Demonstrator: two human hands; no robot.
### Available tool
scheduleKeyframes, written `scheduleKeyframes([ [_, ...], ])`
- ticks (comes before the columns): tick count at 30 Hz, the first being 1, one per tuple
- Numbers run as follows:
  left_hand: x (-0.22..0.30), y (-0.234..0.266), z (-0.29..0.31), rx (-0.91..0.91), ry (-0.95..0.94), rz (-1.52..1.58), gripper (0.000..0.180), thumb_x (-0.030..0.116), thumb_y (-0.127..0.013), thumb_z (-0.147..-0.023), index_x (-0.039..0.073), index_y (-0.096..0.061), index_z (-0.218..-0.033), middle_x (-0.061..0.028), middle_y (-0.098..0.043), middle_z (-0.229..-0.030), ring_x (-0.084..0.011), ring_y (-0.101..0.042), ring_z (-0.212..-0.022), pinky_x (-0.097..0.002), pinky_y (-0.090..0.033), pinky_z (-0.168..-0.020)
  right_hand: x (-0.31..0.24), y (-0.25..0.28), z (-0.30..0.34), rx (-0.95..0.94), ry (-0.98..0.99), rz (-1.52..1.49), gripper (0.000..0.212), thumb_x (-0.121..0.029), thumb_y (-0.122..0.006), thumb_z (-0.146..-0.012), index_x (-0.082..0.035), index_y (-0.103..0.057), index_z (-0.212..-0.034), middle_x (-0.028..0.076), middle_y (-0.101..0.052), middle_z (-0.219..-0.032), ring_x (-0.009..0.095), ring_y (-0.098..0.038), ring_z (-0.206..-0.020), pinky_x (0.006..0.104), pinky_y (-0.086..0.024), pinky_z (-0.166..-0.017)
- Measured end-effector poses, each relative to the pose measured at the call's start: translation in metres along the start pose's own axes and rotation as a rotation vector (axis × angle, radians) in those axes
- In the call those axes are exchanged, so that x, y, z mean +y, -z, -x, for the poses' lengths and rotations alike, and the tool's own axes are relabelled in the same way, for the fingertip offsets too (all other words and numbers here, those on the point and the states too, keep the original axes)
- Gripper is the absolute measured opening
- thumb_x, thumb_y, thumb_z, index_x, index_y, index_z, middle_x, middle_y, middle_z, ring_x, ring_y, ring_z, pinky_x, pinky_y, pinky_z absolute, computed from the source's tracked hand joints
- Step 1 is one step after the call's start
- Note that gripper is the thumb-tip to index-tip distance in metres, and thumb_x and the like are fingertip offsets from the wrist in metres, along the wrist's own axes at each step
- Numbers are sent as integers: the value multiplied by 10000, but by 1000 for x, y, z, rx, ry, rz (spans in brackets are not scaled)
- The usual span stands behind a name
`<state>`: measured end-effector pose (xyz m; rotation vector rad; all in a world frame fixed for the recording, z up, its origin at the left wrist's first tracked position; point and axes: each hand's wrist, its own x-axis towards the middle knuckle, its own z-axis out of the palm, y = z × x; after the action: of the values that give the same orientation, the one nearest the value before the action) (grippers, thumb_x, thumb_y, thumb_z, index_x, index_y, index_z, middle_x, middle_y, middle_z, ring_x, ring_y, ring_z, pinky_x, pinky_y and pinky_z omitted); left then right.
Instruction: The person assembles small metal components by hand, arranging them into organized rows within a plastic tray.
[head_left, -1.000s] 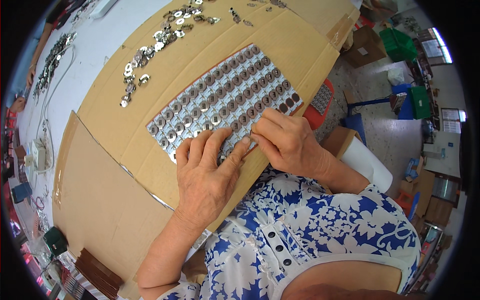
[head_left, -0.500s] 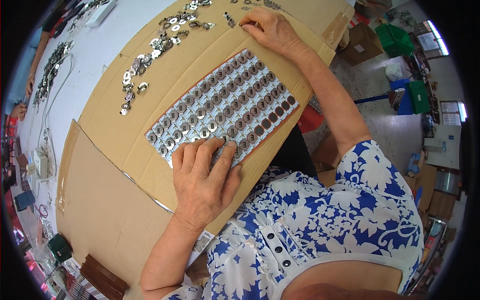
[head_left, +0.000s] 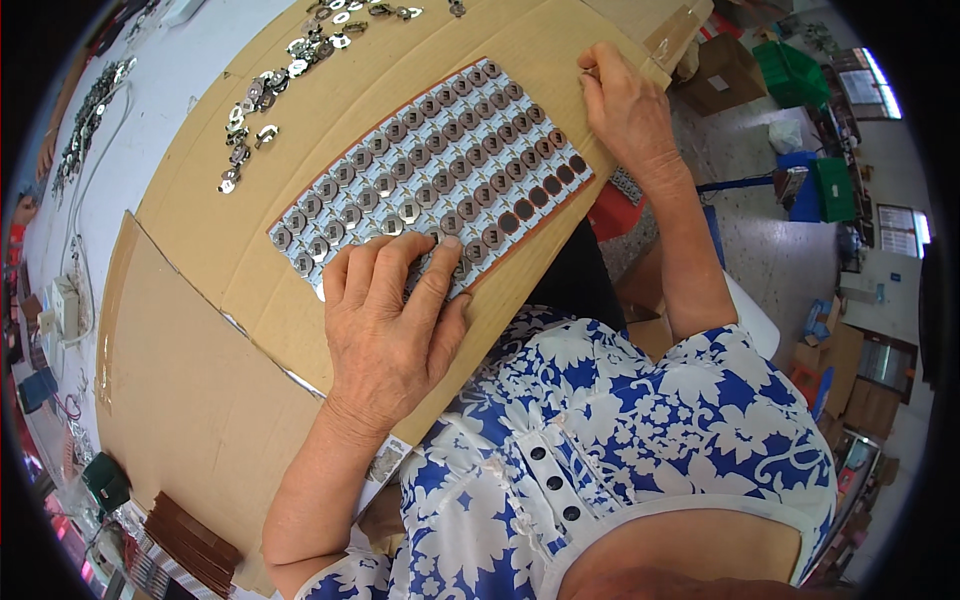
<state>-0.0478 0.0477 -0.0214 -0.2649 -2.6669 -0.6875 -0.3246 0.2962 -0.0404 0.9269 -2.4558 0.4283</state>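
Right hand (head_left: pixel 625 110) returns toward the tray (head_left: pixel 430 170).
Its fingers seem pinched on a small metal piece, brought from the loose pile (head_left: pixel 290 70); left hand (head_left: pixel 390 310) stays spread flat, steadying.

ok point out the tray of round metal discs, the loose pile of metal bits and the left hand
brown flat tray of round metal discs (head_left: pixel 440 160), head view, middle rows of discs
loose pile of small silver metal pieces (head_left: pixel 250 130), head view, lower part of the scatter
left hand (head_left: pixel 385 325), head view, back of the hand

two hands (head_left: pixel 385 330), one tray (head_left: pixel 430 170) (many discs)
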Motion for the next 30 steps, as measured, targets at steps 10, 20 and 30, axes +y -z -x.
scheduleKeyframes([
  [10, 2, -2, -2, -107, -36, -63, 626, 134, -841, -900, 164, -720, -1513, -91, -651, -1571, -369, -560, -1487, -625, -371, -1268, -104, 57, 56, -464, -288, -1080, 172, 43, -751, -1035, 6, -783, -1200, 52, -795, -980, 64, -713, -780, 221, -547, -638],
  [20, 0, -4, -1, -176, -10, -64, 692, 122, -844, -880, 193, -696, -1552, -51, -613, -1646, -356, -486, -1595, -679, -295, -1333, -97, 52, 47, -454, 25, -814, 54, 3, -766, -1024, 19, -770, -1075, 107, -746, -940, 204, -718, -817, 346, -560, -734],
  [30, 1, -4, -2, -165, -19, -57, 692, 123, -847, -880, 185, -696, -1552, -60, -616, -1637, -358, -489, -1592, -678, -300, -1329, -95, 35, 58, -240, 157, -747, 193, 51, -848, -943, -10, -810, -1122, 43, -708, -901, 82, -569, -647, 272, -441, -593],
])
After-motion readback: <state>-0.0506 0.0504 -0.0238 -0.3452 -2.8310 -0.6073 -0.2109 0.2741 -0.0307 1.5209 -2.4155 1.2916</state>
